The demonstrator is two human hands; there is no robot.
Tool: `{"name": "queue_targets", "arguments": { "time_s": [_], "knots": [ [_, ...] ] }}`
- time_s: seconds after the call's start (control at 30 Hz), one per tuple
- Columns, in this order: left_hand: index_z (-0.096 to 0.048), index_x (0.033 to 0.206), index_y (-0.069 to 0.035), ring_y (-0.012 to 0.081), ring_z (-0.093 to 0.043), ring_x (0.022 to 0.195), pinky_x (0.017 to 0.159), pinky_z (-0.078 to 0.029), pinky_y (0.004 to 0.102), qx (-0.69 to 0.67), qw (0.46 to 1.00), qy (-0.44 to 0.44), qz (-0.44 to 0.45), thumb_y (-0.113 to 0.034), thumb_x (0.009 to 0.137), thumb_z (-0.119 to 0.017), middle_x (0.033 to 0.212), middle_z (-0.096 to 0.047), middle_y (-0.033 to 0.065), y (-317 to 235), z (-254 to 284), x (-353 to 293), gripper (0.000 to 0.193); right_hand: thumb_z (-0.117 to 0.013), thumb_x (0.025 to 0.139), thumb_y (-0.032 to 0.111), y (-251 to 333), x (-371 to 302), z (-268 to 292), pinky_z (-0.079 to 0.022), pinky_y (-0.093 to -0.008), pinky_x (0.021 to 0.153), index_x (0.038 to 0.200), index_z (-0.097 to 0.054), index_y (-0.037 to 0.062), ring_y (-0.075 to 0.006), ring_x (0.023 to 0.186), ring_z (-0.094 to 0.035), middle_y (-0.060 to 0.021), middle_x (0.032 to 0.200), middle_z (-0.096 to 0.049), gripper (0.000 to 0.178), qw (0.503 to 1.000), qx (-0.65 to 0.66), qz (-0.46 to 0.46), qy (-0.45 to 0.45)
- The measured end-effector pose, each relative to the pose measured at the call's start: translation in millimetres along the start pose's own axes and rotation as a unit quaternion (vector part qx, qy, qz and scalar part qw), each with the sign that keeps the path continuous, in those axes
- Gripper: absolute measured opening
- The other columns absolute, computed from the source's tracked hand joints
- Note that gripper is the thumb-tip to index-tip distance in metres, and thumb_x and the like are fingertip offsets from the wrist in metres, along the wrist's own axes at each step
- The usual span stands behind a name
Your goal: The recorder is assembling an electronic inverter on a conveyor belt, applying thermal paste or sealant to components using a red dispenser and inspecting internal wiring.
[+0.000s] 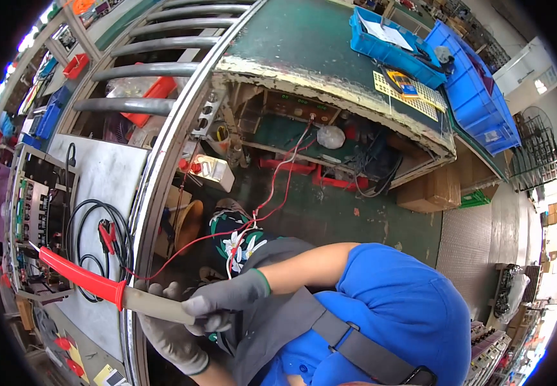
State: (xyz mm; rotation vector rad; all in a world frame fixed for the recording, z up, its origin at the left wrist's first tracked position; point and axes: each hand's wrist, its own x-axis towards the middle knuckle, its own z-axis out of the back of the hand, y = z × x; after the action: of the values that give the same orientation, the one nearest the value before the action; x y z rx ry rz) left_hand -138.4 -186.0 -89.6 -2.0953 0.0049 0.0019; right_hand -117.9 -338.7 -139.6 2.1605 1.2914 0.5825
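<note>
A long probe with a red insulated barrel (85, 276), a thin pale tip and a beige handle slants across the lower left. My right hand (227, 299), in a grey glove, is closed round the handle's near end. Behind and below the handle is my left hand (172, 338), also gloved, its fingertips rising past the handle's far side; part of its grip is hidden. The probe's tip is over the edge of an open electronics chassis (44, 222) with circuit boards. Beside the chassis lies a coiled black cable (85, 212) with a red alligator clip (107, 237).
Metal rollers (156, 69) run along the upper left. A green-topped bench (285, 38) carries blue bins (474, 87) and a yellow meter (401, 83). Red and white wires (272, 199) hang from an instrument (301, 106) beneath it, reaching my lap. Cardboard boxes (429, 190) stand underneath.
</note>
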Motion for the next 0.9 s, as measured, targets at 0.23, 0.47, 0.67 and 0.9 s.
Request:
{"name": "queue_targets", "arguments": {
  "time_s": [0.23,0.47,0.67,0.9],
  "knots": [
    [-0.037,0.148,-0.004,0.0346,-0.057,0.119,0.106,-0.045,0.0532,-0.211,0.971,0.078,0.082,-0.038,0.099,-0.06,0.127,-0.06,0.0165,24,-14,23,0.064,-0.043,0.102,0.053,22,-23,12,-0.046,-0.0281,0.051,0.109,-0.064,0.0029,-0.0163,0.056,-0.058,-0.0045,0.07,-0.06,0.055,0.988,0.123,-0.069,-0.063],
    [-0.035,0.147,-0.004,0.0354,-0.064,0.116,0.096,-0.054,0.045,-0.051,0.995,0.056,0.071,-0.035,0.097,-0.065,0.141,-0.051,0.0223,20,-32,33,0.066,-0.05,0.102,0.048,31,-39,8,-0.04,-0.0209,0.059,0.114,-0.061,0.0032,-0.0052,0.069,-0.05,0.0014,0.081,-0.056,0.047,0.962,-0.113,0.04,-0.246],
    [-0.033,0.149,-0.004,0.0338,-0.063,0.118,0.079,-0.06,0.035,-0.143,0.985,0.054,0.084,-0.036,0.099,-0.062,0.139,-0.053,0.0232,20,-27,24,0.065,-0.048,0.102,0.05,23,-34,1,-0.036,-0.0224,0.056,0.106,-0.063,0.0035,-0.0054,0.063,-0.045,0.0019,0.077,-0.053,0.049,0.971,-0.098,0.033,-0.216],
    [-0.042,0.142,-0.003,0.0322,-0.07,0.104,0.09,-0.058,0.0422,-0.158,0.982,0.007,0.103,-0.036,0.101,-0.058,0.113,-0.067,0.0162,23,-8,15,0.055,-0.048,0.103,0.047,6,-27,-1,-0.036,-0.0212,0.054,0.101,-0.064,0.0035,-0.0049,0.059,-0.044,0.0019,0.073,-0.053,0.046,0.969,-0.121,-0.004,-0.217]
  ]
}}
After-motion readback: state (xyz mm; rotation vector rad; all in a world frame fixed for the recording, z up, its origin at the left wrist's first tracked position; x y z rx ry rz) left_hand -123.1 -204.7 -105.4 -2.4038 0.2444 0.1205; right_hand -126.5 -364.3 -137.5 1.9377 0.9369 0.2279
